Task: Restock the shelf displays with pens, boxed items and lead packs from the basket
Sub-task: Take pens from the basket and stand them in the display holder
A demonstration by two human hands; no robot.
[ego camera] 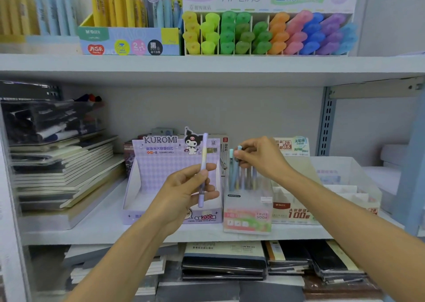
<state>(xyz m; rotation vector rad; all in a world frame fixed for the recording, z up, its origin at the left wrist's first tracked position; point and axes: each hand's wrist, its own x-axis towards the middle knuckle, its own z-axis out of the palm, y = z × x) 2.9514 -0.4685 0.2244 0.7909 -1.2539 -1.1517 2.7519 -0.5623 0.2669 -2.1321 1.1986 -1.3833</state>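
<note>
a lilac pen (203, 168) is held upright in the left hand (184, 191) before the purple box (142, 182), while a blue pen (236, 170) in the clear holder (248, 209) is pinched by the right hand (259, 156).

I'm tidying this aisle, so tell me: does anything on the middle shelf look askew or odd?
The notebook stack at the left is messy: books lie fanned and tilted, not squared. The Kuromi box shows no stock in its visible part. Nothing looks spilled or damaged.
</note>
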